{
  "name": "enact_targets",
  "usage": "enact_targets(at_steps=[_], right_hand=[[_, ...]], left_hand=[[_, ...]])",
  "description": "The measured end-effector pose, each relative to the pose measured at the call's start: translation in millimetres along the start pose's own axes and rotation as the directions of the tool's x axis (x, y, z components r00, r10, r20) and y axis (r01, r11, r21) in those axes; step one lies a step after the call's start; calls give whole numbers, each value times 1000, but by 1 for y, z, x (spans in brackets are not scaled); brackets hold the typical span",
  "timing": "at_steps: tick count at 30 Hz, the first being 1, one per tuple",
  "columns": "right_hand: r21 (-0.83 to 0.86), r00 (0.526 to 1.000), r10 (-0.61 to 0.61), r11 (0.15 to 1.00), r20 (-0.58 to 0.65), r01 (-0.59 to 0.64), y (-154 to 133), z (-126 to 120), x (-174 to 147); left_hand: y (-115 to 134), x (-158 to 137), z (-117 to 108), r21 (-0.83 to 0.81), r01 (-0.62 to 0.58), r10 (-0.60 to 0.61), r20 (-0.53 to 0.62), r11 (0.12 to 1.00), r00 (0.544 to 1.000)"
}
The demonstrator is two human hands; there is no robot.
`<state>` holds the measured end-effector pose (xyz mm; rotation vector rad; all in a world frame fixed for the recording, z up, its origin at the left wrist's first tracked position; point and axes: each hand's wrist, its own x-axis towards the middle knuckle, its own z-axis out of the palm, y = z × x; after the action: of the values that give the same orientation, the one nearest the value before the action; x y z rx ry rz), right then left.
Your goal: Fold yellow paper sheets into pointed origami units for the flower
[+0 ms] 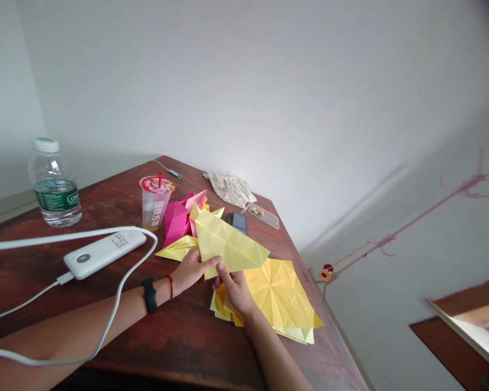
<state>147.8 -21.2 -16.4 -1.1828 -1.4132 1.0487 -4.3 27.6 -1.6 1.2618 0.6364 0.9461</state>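
Observation:
A pale yellow sheet of folded origami paper (pixel 232 247), marked with creases, is held up above the table. My left hand (pixel 191 271) pinches its lower left edge, thumb on the near face. Close beside it, my right hand (pixel 234 288) grips the bottom edge with the thumb in front; its other fingers are mostly hidden. Under and right of my right hand lies a stack of creased yellow sheets (pixel 283 290). Behind the held paper sit folded magenta and pink paper pieces (pixel 177 220), with a pale yellow folded piece (pixel 179 248) in front of them.
On the dark red table (pixel 166 347) stand a water bottle (pixel 57 184) and a plastic cup with a straw (pixel 152 203). A white power bank (pixel 103 254) trails cables, one crossing over my left forearm. A cloth bag (pixel 230 188) and clear plastic box (pixel 264 215) lie near the wall.

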Motion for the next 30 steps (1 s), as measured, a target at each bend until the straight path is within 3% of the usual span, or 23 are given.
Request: enact_targets(at_steps=[5, 11, 20, 24, 30], right_hand=[[-21, 994, -47, 999, -103, 45, -4, -11, 6], [-43, 990, -42, 998, -132, 37, -6, -14, 7], [-44, 998, -45, 998, -33, 43, -7, -12, 5], [-36, 998, -14, 999, 55, 15, -8, -9, 3], [-13, 991, 11, 1000, 136, -9, -10, -4, 0]], left_hand=[[-3, -4, 2, 41, 9, -15, 138, 999, 990], [-5, -6, 2, 64, 36, -44, 132, 997, 990], [-8, -2, -1, 65, 89, -97, 136, 994, 986], [-8, -4, 0, 39, 60, -67, 218, 997, 974], [-6, -3, -2, 68, 20, -36, 233, 997, 972]])
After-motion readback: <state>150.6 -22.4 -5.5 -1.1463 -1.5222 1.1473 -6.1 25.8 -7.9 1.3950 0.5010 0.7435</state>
